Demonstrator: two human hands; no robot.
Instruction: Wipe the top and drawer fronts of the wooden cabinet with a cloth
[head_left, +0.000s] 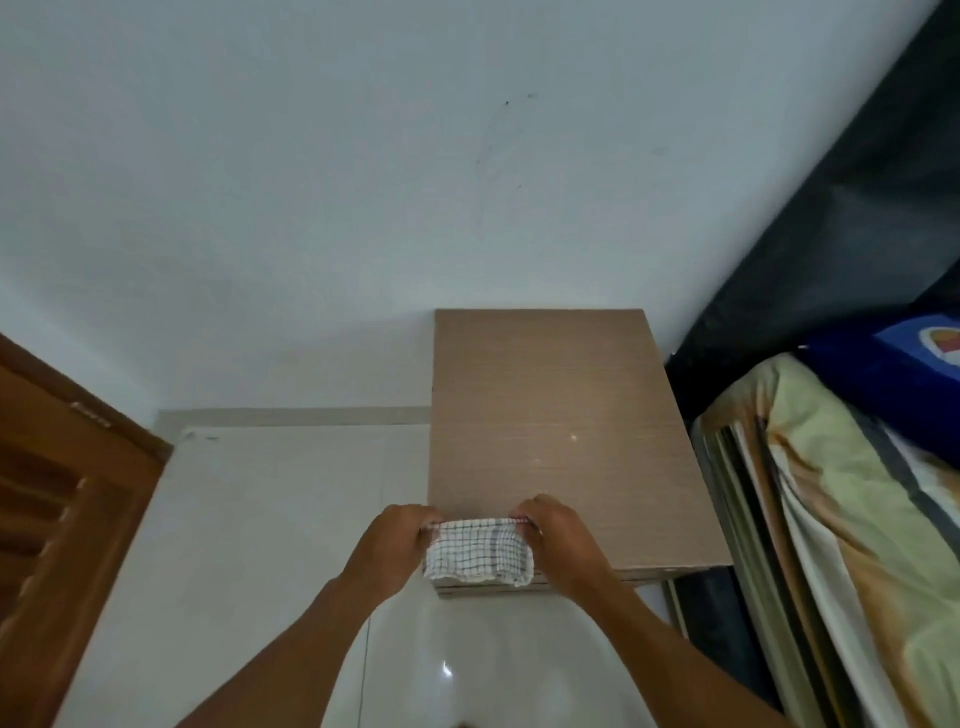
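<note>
Two hands, one cloth and one wooden cabinet make up the count, with one bed at the right and one brown door at the left. Both hands reach forward from the bottom of the view to the near edge of the cabinet's top. The left hand grips the cloth's left end and the right hand grips its right end, each with the fingers curled shut over the far hem, so the fingertips are mostly hidden under the fabric's edge. Between the two hands the cloth is stretched flat and short, lying on the front strip of the top surface and drooping slightly over the front edge. It is white with a thin dark grid of checks, a darker stripe toward the right, and a rumpled, pale near hem. The cabinet's top is a light tan wood grain with a faint sheen and sits against a white wall; its drawer fronts cannot be seen from this angle. Glossy white floor tile lies below and left of it.
</note>
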